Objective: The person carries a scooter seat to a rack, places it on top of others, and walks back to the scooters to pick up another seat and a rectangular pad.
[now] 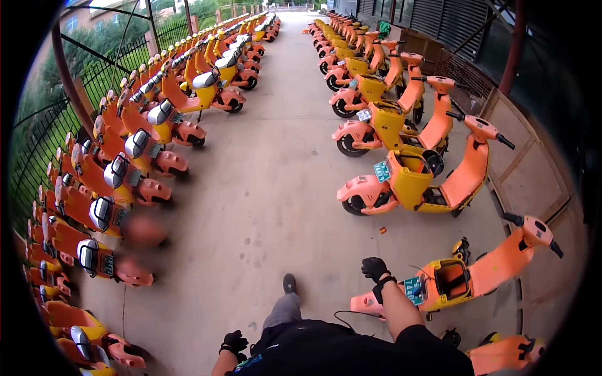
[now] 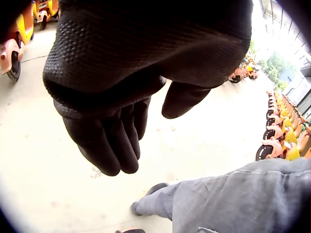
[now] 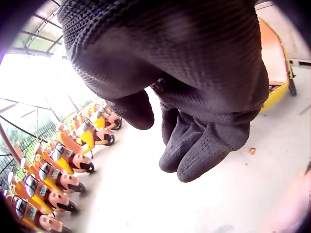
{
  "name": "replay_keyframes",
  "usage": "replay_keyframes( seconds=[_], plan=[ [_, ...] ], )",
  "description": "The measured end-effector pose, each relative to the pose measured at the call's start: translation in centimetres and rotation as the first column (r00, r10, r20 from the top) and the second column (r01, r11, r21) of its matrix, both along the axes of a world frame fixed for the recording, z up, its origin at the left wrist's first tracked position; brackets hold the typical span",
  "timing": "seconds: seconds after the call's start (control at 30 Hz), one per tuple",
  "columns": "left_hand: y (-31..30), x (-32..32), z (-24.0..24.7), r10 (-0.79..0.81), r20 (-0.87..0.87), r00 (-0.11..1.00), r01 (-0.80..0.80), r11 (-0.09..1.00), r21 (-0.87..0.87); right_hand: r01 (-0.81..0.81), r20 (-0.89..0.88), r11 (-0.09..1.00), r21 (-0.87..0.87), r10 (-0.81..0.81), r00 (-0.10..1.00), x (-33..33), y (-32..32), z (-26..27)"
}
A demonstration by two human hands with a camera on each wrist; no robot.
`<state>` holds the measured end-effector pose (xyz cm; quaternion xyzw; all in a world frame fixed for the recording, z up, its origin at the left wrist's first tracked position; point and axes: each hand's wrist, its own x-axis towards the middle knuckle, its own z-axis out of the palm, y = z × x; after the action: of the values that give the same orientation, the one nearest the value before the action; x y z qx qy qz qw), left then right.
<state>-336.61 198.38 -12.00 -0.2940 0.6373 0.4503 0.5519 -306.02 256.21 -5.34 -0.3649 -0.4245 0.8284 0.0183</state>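
My left hand (image 1: 234,343), in a black glove, hangs low at my side. In the left wrist view its fingers (image 2: 109,141) droop loosely over the concrete, with nothing in them. My right hand (image 1: 375,269), gloved too, is held out in front of me. Its fingers (image 3: 204,150) are loosely bent around nothing. Nearest to it is an orange and yellow scooter (image 1: 498,269) with a green plate (image 1: 414,290); my forearm overlaps its rear. Where a seat would sit, this scooter shows an open compartment (image 1: 453,280).
Scooters with silver-grey seats (image 1: 125,169) line the left side before a metal fence (image 1: 110,78). Seatless scooters (image 1: 411,178) stand along the right by brown panels (image 1: 533,163). A small orange piece (image 1: 383,230) lies on the concrete lane (image 1: 263,175) between the rows.
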Motion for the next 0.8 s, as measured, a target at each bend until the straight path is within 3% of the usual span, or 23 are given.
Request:
replay_keyframes(
  seconds=[0.03, 0.07, 0.1, 0.13, 0.17, 0.2, 0.23, 0.27, 0.3, 0.33, 0.37, 0.4, 0.43, 0.47, 0.53, 0.57, 0.6, 0.63, 0.67, 0.7, 0.73, 0.77, 0.8],
  plan=[
    [2.9, -0.8, 1.8, 0.006, -0.034, 0.999, -0.007, 1.0, -0.028, 0.049, 0.113, 0.992, 0.117, -0.063, 0.992, -3.6, 0.7, 1.5],
    [4.8, -2.1, 1.3, -0.078, -0.123, 0.989, 0.084, 0.996, 0.043, 0.09, 0.214, 0.968, 0.235, -0.142, 0.966, -6.5, 1.8, 2.8],
    [7.7, -3.4, 2.9, -0.109, -0.101, 0.989, 0.109, 0.994, -0.009, 0.136, 0.14, 0.979, 0.149, -0.157, 0.978, -7.4, 4.1, 1.3],
    [10.5, -5.2, 4.5, -0.142, -0.077, 0.987, 0.137, 0.989, -0.064, 0.046, 0.238, 0.947, 0.317, -0.126, 0.963, -9.5, 4.5, 2.1],
    [8.7, -7.7, -5.9, 0.049, 0.047, 0.998, -0.048, 0.999, -0.021, -0.002, 0.346, 0.898, 0.441, -0.168, 0.923, -10.5, 4.8, 2.5],
    [11.1, -10.7, -5.6, 0.039, 0.047, 0.998, -0.038, 0.999, -0.023, -0.134, 0.406, 0.87, 0.474, -0.081, 0.91, -10.4, 5.9, 1.9],
    [14.7, -14.2, -4.9, -0.009, 0.007, 1.0, 0.009, 0.999, -0.036, -0.315, 0.407, 0.721, 0.617, 0.05, 0.912, -8.4, 8.1, -3.9],
    [18.8, -17.2, -4.3, -0.053, -0.027, 0.998, 0.051, 0.998, -0.047, -0.288, 0.335, 0.858, 0.426, 0.146, 0.931, -6.6, 10.1, -6.3],
    [22.3, -19.3, -3.2, -0.095, -0.053, 0.994, 0.092, 0.994, -0.066, -0.35, 0.619, 0.837, 0.42, 0.019, 0.785, -7.9, 8.9, -0.9],
    [24.7, -20.8, -2.6, -0.139, -0.079, 0.987, 0.132, 0.987, -0.092, 0.024, 0.649, 0.987, 0.161, -0.124, 0.75, -6.7, 9.9, -3.5],
    [26.1, -22.6, -2.8, -0.23, -0.137, 0.964, 0.219, 0.972, -0.085, 0.262, 0.654, 0.957, 0.125, -0.278, 0.704, -7.9, 10.6, -3.9],
    [33.3, -26.0, 1.8, -0.327, -0.214, 0.92, 0.299, 0.942, -0.155, 0.336, 0.747, 0.931, 0.143, -0.324, 0.58, -6.3, 10.7, -3.3],
    [37.4, -28.3, 4.5, -0.373, -0.271, 0.888, 0.357, 0.928, -0.107, 0.404, 0.751, 0.912, 0.073, -0.317, 0.579, -6.4, 11.2, -2.6],
    [41.3, -30.6, 6.1, -0.327, -0.299, 0.896, 0.33, 0.943, -0.043, 0.216, 0.71, 0.976, 0.031, -0.174, 0.682, -4.2, 12.3, -6.9],
    [48.5, -35.0, 7.0, -0.333, -0.315, 0.889, 0.34, 0.94, -0.034, 0.544, 0.716, 0.838, -0.044, -0.354, 0.602, -6.2, 13.4, -6.3],
    [52.3, -36.6, 8.6, -0.376, -0.361, 0.854, 0.395, 0.918, -0.02, 0.554, 0.718, 0.831, -0.051, -0.355, 0.599, -7.4, 14.3, -6.4],
    [55.5, -38.2, 9.2, -0.411, -0.408, 0.815, 0.448, 0.894, -0.005, 0.179, 0.706, 0.982, 0.058, -0.167, 0.688, -8.4, 15.5, -6.9],
    [57.9, -39.8, 8.6, -0.416, -0.408, 0.813, 0.453, 0.892, -0.006, -0.228, 0.717, 0.96, 0.165, 0.042, 0.696, -9.3, 16.9, -7.7],
    [60.4, -41.5, 7.9, -0.401, -0.418, 0.815, 0.446, 0.895, 0.011, -0.595, 0.75, 0.763, 0.253, 0.234, 0.619, -10.2, 18.7, -8.5],
    [62.8, -43.1, 7.4, -0.383, -0.425, 0.82, 0.435, 0.9, 0.029, -0.597, 0.751, 0.761, 0.252, 0.235, 0.617, -11.4, 21.0, -9.6],
    [64.6, -44.5, 6.8, -0.379, -0.421, 0.824, 0.43, 0.902, 0.028, -0.363, 0.732, 0.908, 0.211, 0.099, 0.674, -12.6, 23.4, -11.0],
    [66.0, -45.8, 6.0, -0.361, -0.401, 0.842, 0.398, 0.917, 0.011, -0.1, 0.724, 0.983, 0.157, -0.046, 0.689, -14.0, 26.4, -12.0],
    [66.8, -46.9, 5.4, -0.343, -0.379, 0.86, 0.366, 0.931, -0.01, -0.108, 0.729, 0.983, 0.147, -0.034, 0.684, -15.6, 29.8, -12.7]
  ],
)
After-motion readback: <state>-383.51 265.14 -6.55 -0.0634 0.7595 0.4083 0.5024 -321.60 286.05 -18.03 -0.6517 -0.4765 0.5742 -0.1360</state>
